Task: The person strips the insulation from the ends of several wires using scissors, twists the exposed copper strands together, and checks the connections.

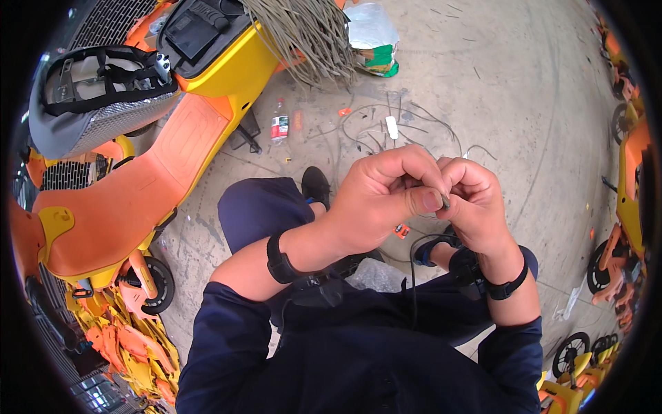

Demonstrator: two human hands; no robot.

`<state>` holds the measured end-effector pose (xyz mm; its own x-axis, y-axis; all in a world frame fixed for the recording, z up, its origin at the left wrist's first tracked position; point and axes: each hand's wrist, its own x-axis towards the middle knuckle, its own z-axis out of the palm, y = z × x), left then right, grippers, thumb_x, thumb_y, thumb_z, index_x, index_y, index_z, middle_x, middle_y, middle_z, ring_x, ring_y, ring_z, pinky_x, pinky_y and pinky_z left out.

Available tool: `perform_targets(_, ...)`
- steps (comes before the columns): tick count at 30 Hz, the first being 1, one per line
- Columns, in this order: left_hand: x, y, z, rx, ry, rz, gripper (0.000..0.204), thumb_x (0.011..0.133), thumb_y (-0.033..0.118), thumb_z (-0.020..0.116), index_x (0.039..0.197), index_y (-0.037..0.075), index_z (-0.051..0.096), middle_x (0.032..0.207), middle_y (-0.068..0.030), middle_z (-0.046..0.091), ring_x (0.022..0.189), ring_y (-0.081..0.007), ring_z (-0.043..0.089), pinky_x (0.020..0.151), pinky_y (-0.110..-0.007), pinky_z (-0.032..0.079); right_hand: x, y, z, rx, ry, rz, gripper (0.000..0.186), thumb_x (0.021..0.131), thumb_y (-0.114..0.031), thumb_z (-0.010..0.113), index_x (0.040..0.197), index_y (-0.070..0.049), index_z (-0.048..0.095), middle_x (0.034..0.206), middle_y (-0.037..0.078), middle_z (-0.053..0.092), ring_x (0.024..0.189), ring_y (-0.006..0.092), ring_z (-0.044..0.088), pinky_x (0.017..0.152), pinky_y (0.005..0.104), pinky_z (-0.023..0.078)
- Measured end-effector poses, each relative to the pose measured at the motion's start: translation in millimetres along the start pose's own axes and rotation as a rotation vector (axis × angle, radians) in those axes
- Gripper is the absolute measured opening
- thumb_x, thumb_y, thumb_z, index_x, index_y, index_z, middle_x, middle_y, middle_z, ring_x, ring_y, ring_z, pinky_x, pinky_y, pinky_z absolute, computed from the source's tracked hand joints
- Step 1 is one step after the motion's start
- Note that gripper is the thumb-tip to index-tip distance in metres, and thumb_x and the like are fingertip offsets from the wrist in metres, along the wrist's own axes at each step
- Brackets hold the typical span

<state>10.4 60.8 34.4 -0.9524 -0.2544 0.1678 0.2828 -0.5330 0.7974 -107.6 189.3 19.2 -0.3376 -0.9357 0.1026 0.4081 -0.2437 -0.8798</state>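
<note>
My left hand [383,196] and my right hand [476,203] meet in front of me, fingertips together. Both are closed in a pinch on a small dark grey piece [445,201], of which only a short end shows between the thumbs. It resembles the end of a cable, but the fingers hide most of it. Beyond the hands, loose grey cables [441,123] curl on the concrete floor. A small white object [392,127] lies among them.
At the left stands an orange and yellow scooter body [186,138] with a grey basket [103,114]; a thick bundle of grey cables [303,38] hangs over it. A bottle [279,123] and a plastic bag [372,31] are on the floor. More scooters [631,172] line the right.
</note>
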Motion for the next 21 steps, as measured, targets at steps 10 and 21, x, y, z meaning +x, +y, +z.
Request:
perform_targets(10, -0.6, 0.0, 3.5, 0.171, 0.056, 0.062, 0.008, 0.088, 0.009, 0.065, 0.093, 0.004, 0.06, 0.09, -0.0036, 0.055, 0.081, -0.011, 0.052, 0.073, -0.024, 0.042, -0.4, 1.0, 5.3, -0.079, 0.031, -0.04, 0.017, 0.087, -0.015, 0.068, 0.087, -0.001, 0.057, 0.085, 0.003, 0.059, 0.075, 0.0079, 0.056, 0.067, 0.0221, 0.046)
perform_targets(21, 11.2, 26.8, -15.4, 1.275, -0.046, 0.501, 0.021, 0.077, 0.003, 0.07, 0.098, 0.005, 0.067, 0.084, -0.0082, 0.06, 0.071, -0.0194, 0.055, 0.062, -0.028, 0.044, 2.0, -45.3, -2.2, -0.767, 0.06, -0.121, 0.009, 0.084, -0.003, 0.063, 0.092, 0.001, 0.065, 0.08, 0.007, 0.063, 0.066, 0.0124, 0.055, 0.06, 0.025, 0.044)
